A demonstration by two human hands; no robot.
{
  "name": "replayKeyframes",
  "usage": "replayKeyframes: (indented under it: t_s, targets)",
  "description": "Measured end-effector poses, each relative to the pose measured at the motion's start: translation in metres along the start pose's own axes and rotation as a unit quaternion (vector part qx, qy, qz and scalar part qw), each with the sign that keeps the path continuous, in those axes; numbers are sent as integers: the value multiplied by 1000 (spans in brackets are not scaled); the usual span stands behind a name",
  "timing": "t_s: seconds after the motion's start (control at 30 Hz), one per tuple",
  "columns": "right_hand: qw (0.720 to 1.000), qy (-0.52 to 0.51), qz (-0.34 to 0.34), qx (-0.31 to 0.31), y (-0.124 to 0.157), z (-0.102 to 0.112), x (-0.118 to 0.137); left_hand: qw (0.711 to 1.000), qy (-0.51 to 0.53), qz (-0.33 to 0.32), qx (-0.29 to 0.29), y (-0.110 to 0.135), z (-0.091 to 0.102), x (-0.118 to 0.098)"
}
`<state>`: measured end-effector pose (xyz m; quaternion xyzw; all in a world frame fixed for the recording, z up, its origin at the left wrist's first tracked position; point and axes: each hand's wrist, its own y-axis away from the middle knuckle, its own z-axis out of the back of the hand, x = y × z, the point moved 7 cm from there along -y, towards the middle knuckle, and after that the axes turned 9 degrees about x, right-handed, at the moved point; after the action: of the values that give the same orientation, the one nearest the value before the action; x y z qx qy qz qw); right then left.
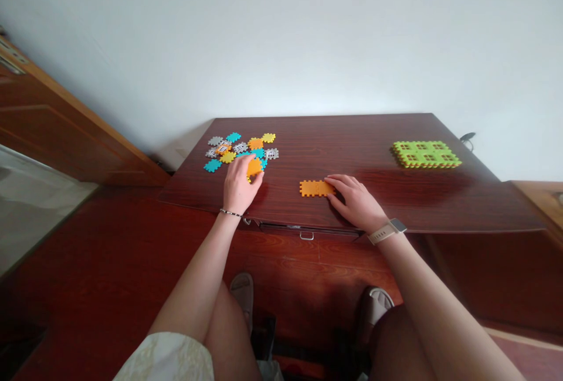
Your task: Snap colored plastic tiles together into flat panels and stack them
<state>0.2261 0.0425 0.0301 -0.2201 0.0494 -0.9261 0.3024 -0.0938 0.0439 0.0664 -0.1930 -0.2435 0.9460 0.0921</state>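
My left hand is closed on an orange toothed tile, with thumb and fingers at its edges, at the near side of a loose pile. That pile mixes teal tiles, yellow tiles, grey tiles and orange ones, some with dark printed marks. Nearer the table's middle lies a flat strip of joined orange tiles. The thumb and fingers of my right hand grip its right end, covering part of it.
A stack of lime-green lattice panels lies at the right of the dark wooden table. A drawer handle sits under the front edge. Behind the table rises a white wall, and a black cable shows past its right edge.
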Motion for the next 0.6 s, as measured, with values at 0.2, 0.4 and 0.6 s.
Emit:
replayKeyframes:
  t_s: [0.2, 0.4, 0.6]
  targets:
    - [1000, 5, -3, 2, 0, 0, 0, 994, 47, -98, 2, 7, -16, -48]
    - [1000, 7, 1, -3, 1, -1, 0, 978, 90, -186, 44, 12, -30, -75]
    - [1000, 12, 3, -6, 0, 0, 1, 973, 78, -210, 51, 13, -33, -79]
